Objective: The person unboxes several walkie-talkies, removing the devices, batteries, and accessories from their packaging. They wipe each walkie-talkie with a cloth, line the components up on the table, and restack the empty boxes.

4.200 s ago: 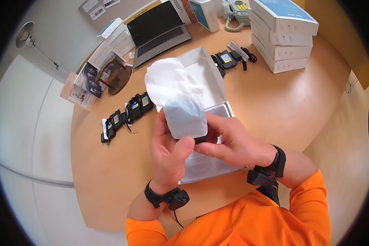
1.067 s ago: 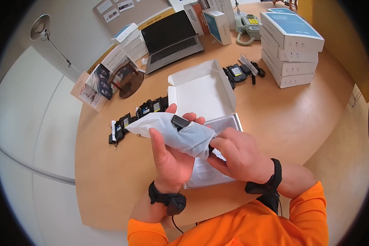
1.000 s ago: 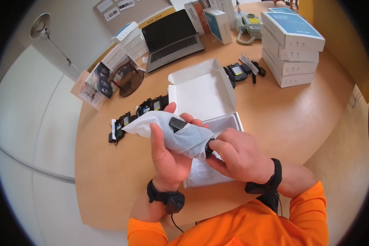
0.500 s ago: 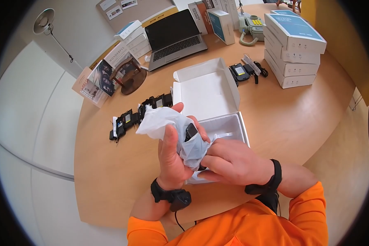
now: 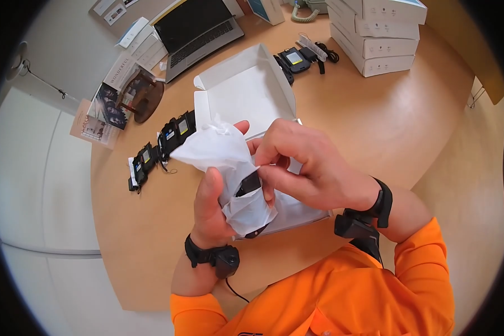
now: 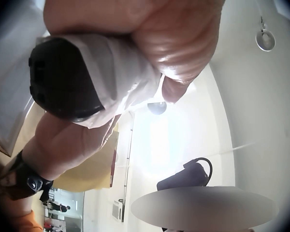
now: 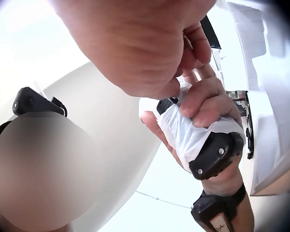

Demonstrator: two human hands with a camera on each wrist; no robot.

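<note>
My left hand grips a black device wrapped in a thin white bag, its fingers around the far side and the thumb up along the left. A dark part of the device shows through an opening in the bag. In the left wrist view, the black rounded end sticks out of the wrapping; the right wrist view shows two round studs on that end. My right hand pinches the bag's edge beside the exposed part. Below both hands is the open white box, partly hidden.
Black devices with straps lie left of the box, and another black device with a cable lies beyond it. A laptop stands at the back left, near a brown wooden stand. Stacked white boxes are at the back right.
The right hand has moved from the device's lower end up to the bag's edge by the exposed dark part. The wrapped device is tipped more upright in the left hand.
</note>
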